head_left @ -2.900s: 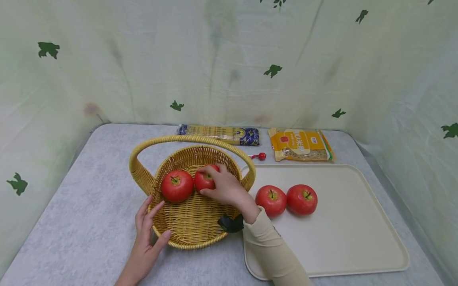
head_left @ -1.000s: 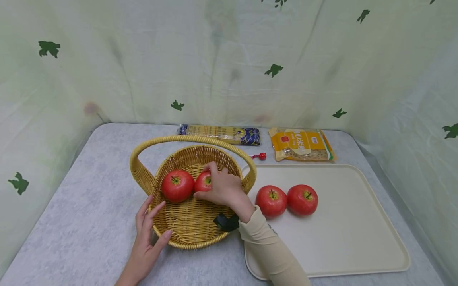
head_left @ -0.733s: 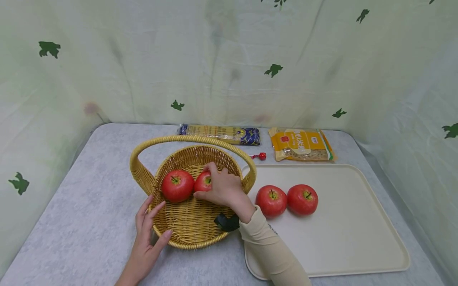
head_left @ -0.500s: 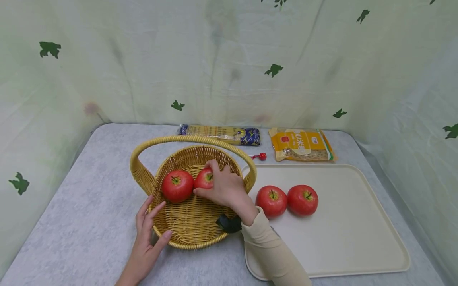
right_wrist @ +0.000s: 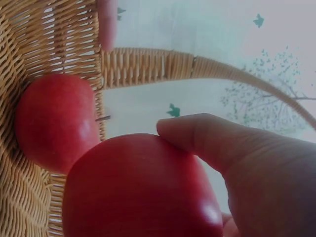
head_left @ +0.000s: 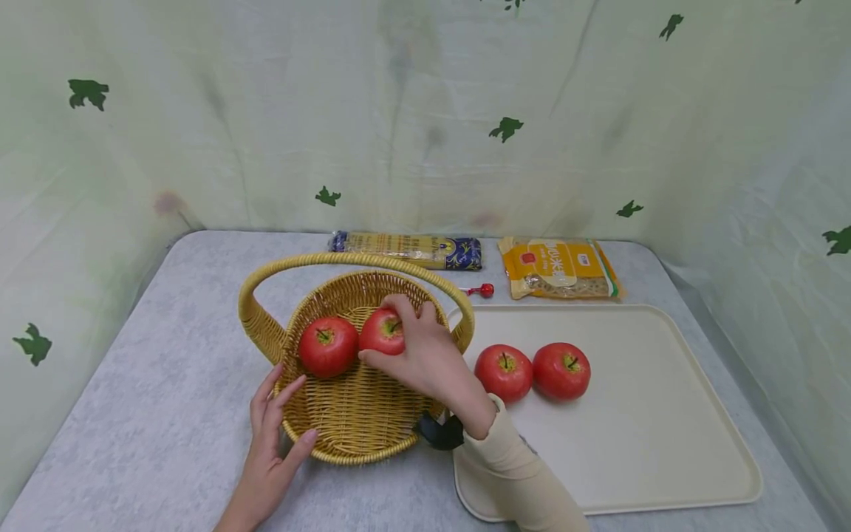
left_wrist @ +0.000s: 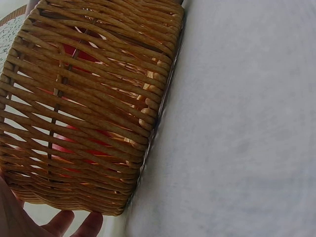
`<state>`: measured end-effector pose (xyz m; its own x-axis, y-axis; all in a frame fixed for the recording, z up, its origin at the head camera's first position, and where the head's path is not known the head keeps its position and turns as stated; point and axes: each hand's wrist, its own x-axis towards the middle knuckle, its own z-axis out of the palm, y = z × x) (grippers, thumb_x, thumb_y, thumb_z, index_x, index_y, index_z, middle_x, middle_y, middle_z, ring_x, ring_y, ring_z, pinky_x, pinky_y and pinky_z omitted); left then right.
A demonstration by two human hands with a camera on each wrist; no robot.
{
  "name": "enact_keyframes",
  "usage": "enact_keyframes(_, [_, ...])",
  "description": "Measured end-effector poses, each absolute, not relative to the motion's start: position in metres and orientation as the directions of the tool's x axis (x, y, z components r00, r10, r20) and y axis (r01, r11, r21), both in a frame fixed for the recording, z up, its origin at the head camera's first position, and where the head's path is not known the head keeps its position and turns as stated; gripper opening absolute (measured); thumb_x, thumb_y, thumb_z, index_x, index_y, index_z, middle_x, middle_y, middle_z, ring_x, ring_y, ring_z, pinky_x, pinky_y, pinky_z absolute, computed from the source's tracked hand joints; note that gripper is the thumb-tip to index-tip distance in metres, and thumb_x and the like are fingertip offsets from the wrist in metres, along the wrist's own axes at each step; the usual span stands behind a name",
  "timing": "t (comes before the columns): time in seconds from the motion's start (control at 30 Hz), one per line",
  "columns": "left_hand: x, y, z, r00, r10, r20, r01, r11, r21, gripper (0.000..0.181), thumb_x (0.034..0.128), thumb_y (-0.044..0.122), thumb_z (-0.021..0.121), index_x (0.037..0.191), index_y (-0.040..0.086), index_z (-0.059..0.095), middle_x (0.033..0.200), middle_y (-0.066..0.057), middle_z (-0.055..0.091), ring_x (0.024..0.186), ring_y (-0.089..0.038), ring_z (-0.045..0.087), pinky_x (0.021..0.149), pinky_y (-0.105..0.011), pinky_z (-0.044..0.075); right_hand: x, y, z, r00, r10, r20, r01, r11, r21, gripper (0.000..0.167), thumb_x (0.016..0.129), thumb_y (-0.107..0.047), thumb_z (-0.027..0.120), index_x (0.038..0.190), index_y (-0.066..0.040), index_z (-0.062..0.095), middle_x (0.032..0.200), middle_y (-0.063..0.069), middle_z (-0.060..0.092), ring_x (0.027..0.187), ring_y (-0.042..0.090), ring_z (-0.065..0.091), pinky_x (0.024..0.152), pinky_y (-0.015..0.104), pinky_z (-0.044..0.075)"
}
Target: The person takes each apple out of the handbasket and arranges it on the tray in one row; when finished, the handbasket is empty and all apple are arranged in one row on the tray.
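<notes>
In the head view, a wicker basket (head_left: 359, 414) with an arched handle stands left of centre on the table. My right hand (head_left: 425, 355) grips a red apple (head_left: 382, 332) over the basket's inside, thumb on the near side and fingers on the far side. The right wrist view shows the thumb pressed against this apple (right_wrist: 138, 187). Another apple (head_left: 329, 347) lies in the basket to its left. My left hand (head_left: 269, 451) rests at the basket's left rim with fingers extended. The left wrist view has its fingertips by the woven wall (left_wrist: 89, 98).
A cream tray (head_left: 658, 421) on the right bears two more apples (head_left: 503, 373). Along the back lie a noodle packet (head_left: 412, 251), an orange-and-clear food bag (head_left: 558, 270) and a red lollipop (head_left: 487, 290). A dark strap (head_left: 439, 431) hangs near the right wrist.
My right hand has shifted its hold on the apple, and the apple now sits slightly higher and further right, more of it showing. The left hand and basket have stayed in place.
</notes>
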<state>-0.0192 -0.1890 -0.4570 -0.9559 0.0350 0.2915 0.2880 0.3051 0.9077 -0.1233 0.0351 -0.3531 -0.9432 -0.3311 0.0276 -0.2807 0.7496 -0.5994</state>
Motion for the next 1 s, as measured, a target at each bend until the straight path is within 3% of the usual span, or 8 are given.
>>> enact_keyframes(0.37, [-0.019, -0.19, -0.457, -0.956, 0.036, 0.292, 0.288, 0.321, 0.902, 0.066, 0.0842, -0.009, 0.06, 0.144, 0.006, 0.035, 0.155, -0.002, 0.0, 0.139, -0.022, 0.0, 0.098, -0.064, 0.009, -0.108, 0.042, -0.344, -0.952, -0.294, 0.089, -0.274, 0.682, -0.678, 0.069, 0.077, -0.061, 0.066, 0.133, -0.034, 0.035, 0.113, 0.007, 0.041, 0.087, 0.019, 0.057, 0.071, 0.036, 0.05])
enact_keyframes(0.73, [-0.019, -0.189, -0.457, -0.96, 0.031, 0.279, 0.274, 0.323, 0.906, 0.066, 0.0847, -0.008, 0.06, 0.144, 0.006, 0.035, 0.155, -0.001, 0.0, 0.139, -0.022, 0.001, 0.098, -0.064, 0.009, -0.097, 0.048, -0.346, -0.924, -0.309, 0.223, -0.373, 0.61, -0.7, 0.063, 0.077, -0.059, 0.068, 0.131, -0.039, 0.043, 0.115, -0.001, 0.036, 0.094, 0.018, 0.053, 0.073, 0.034, 0.048])
enact_keyframes(1.0, [-0.019, -0.19, -0.457, -0.963, 0.029, 0.266, 0.261, 0.321, 0.91, 0.066, 0.0854, -0.007, 0.06, 0.145, 0.008, 0.035, 0.155, 0.001, 0.0, 0.139, -0.021, 0.0, 0.096, -0.067, 0.01, -0.091, 0.055, -0.352, -0.884, -0.352, 0.31, -0.449, 0.45, -0.772, 0.064, 0.076, -0.047, 0.075, 0.131, -0.041, 0.042, 0.12, -0.005, 0.039, 0.107, 0.012, 0.046, 0.077, 0.033, 0.049])
